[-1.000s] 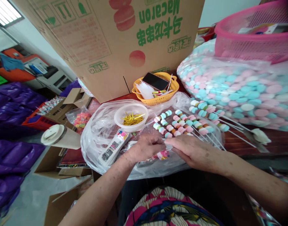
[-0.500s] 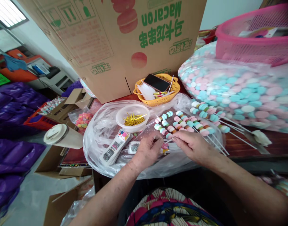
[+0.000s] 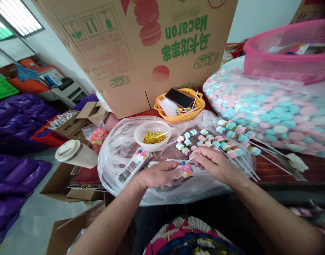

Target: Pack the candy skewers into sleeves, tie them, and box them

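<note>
My left hand (image 3: 158, 175) pins a clear wrapper (image 3: 184, 169) mid-frame; right hand (image 3: 214, 163) pinches a candy skewer (image 3: 186, 148), its stick slanting to the upper left, just above the wrapper.

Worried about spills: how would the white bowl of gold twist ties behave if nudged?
The bowl looks like thin plastic, probably light. It sits on crinkled plastic sheet, so it would likely slide or tip easily. The ties lie loose and could scatter.
</note>
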The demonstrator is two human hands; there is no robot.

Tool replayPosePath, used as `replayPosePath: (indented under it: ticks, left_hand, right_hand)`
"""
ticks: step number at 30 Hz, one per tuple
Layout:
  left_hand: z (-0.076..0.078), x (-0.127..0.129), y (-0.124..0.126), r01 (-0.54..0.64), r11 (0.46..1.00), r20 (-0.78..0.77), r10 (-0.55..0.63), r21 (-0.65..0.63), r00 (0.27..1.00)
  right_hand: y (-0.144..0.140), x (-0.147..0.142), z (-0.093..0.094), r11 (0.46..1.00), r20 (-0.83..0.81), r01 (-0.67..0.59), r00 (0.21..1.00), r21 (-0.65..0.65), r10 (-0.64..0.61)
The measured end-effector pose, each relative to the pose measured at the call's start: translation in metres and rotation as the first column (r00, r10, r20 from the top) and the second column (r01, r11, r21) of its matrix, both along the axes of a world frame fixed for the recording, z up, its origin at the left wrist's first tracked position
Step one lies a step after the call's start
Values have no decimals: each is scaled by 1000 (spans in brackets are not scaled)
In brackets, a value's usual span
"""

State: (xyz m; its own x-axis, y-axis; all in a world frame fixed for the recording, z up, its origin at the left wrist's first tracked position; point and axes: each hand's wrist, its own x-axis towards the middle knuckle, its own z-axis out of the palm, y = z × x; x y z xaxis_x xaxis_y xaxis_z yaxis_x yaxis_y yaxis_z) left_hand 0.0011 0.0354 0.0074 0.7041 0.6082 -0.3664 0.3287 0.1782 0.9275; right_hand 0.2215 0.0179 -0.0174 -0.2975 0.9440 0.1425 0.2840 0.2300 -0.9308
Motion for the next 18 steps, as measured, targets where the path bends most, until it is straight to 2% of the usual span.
replayPosePath:
  ticks: [2,4,6,8,9,10,11,13,15,17,18]
  left_hand:
    - [-7,5,-8,-102,989,-33,99,-106,995]
    - [-16,13,-17,-248,967,-83,242,-67,967]
    - [-24,21,-24,-310,941,-153,330,138,932]
    - [-29,27,-28,-266,871,-236,385,414,892]
    - [-30,29,-30,-219,830,-277,401,512,873]
    - [-31,29,-31,-180,805,-305,407,566,861]
    - [-32,27,-31,-166,804,-305,396,572,866]
    - [-30,21,-30,-181,869,-216,308,461,927]
    - [-27,13,-25,-133,959,-58,152,251,987]
    - [-24,7,-20,-44,996,44,41,73,998]
    - [-22,5,-17,-31,999,57,29,36,998]
  right_hand:
    - [-2,-4,-1,999,-37,34,999,-38,-35]
    - [-5,-8,-4,993,-105,33,993,-117,-45]
    - [-11,-14,-10,976,-146,-13,989,-218,-20]
    - [-17,-22,-17,946,-134,-38,991,-321,-5]
    - [-19,-26,-20,933,-118,-29,993,-358,-14]
    - [-22,-30,-22,925,-106,-15,994,-379,-27]
    - [-24,-34,-24,926,-107,-2,993,-378,-42]
    - [-27,-41,-24,942,-137,13,989,-334,-63]
    - [-28,-46,-22,958,-150,26,986,-285,-71]
    - [-25,-48,-19,976,-87,55,993,-211,-75]
    - [-23,-49,-17,988,-17,76,997,-138,-79]
